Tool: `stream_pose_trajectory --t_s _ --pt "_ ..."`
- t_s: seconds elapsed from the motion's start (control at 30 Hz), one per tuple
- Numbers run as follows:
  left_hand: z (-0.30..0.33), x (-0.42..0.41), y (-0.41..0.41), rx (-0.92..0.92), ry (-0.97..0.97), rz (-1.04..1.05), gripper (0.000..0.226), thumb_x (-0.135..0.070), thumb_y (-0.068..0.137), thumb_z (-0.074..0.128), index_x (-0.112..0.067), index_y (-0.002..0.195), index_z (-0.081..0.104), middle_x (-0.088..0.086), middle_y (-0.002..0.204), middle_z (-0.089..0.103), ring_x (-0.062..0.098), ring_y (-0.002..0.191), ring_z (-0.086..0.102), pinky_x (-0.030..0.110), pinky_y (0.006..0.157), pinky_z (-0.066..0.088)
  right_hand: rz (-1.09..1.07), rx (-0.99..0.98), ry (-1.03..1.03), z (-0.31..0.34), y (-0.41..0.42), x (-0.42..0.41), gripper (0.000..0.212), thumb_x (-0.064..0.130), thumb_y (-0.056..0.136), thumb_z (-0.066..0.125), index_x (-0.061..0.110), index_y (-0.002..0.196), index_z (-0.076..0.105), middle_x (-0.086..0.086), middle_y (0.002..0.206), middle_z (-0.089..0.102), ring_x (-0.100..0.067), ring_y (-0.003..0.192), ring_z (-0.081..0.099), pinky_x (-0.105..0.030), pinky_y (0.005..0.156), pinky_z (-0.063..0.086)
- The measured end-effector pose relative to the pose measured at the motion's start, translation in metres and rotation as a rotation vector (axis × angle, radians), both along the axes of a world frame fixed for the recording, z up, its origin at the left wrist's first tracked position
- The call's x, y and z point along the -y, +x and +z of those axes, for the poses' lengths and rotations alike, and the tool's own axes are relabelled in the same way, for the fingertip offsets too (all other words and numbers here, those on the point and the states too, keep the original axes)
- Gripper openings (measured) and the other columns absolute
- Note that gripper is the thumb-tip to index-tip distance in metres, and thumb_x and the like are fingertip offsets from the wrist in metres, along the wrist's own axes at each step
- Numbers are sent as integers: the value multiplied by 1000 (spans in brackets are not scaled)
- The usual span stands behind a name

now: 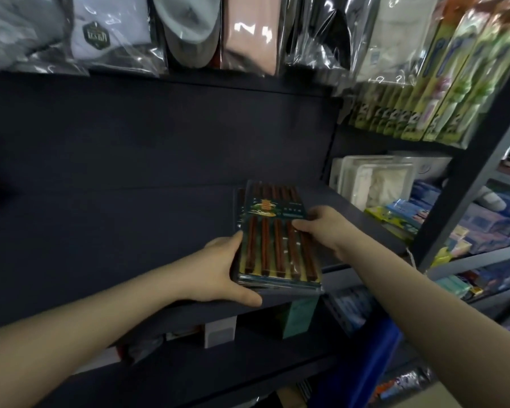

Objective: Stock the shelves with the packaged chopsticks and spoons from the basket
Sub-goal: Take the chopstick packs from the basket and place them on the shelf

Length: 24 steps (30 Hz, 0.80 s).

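Gripping the chopstick pack [274,240] on the shelf [130,231]: left hand [218,272], right hand [321,228].

Dark shop shelving [159,160], dimly lit.
Bagged goods [248,33] hang above; boxed wares [374,184] crowd the right-hand racks.

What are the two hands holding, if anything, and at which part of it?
Both hold the chopstick pack lying on the dark shelf: the left hand at its near-left corner, the right hand at its right edge.
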<state>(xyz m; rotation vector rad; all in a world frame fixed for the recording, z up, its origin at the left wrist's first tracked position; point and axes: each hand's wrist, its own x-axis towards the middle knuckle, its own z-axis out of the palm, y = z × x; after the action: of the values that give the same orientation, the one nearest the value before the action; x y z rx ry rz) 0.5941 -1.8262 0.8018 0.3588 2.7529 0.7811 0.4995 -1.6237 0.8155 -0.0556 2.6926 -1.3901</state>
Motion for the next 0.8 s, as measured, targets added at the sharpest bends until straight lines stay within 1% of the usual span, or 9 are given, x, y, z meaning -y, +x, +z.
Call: stream_pose_trajectory --t_s 0.13,0.2,0.33,0.4,0.47,0.57,0.67,0.73,0.8 --pt "-7 -27 -11 -89 -13 53 118 -63 67 64 -19 145 -12 -1 156 3 15 142 7 26 112 18 86 -187 349 8 -10 -15 55 31 94 53 14 143 34 -11 144 43 -30 122 49 -32 92 41" --pt "-7 -48 -19 -108 -13 59 116 -62 69 62 -17 145 -12 0 156 3 17 143 6 27 111 19 102 -283 524 14 -12 -33 48 34 93 52 19 138 42 -11 144 41 -31 121 50 -35 97 41" --pt "-7 -95 -48 -212 -32 75 111 -65 67 63 -17 146 2 5 152 22 22 138 18 32 107 29 311 -488 567 17 4 -73 36 31 94 51 15 124 58 -8 129 54 -23 121 50 -24 96 35" --pt "-9 -115 -63 -241 -60 81 110 -68 63 64 -17 145 11 7 148 28 24 136 23 35 107 33 436 -474 604 11 8 -91 44 37 94 48 14 131 52 -7 137 49 -20 129 42 -22 103 29" --pt "-7 -130 -75 -185 -62 56 112 -67 64 64 -17 146 8 7 152 22 24 138 21 37 110 30 442 -404 657 5 4 -106 59 50 91 44 17 141 39 -6 149 36 -20 138 30 -27 111 22" --pt "0 -135 -77 -183 -57 29 97 -55 74 64 -16 146 12 3 154 19 18 139 23 27 111 24 369 -443 800 -5 -6 -119 85 74 78 37 20 143 31 -8 152 29 -25 140 26 -38 115 24" --pt "7 -128 -56 -394 -6 114 62 -41 84 58 -19 138 36 0 141 43 14 122 46 26 101 37 306 -488 775 -8 -12 -120 83 70 67 34 20 132 38 -6 141 39 -27 130 36 -43 107 32" --pt "7 -121 -32 -509 46 176 47 -34 87 55 -22 131 45 -6 122 58 8 99 57 30 89 49 293 -511 775 -10 -13 -114 71 60 70 40 17 127 40 -6 136 43 -28 127 39 -45 106 32" --pt "4 -111 -4 -612 34 218 41 -33 88 51 -24 128 48 -13 101 60 4 80 58 29 72 53 285 -548 796 -10 -10 -104 57 49 78 47 14 123 43 -9 133 46 -30 125 40 -47 105 33"
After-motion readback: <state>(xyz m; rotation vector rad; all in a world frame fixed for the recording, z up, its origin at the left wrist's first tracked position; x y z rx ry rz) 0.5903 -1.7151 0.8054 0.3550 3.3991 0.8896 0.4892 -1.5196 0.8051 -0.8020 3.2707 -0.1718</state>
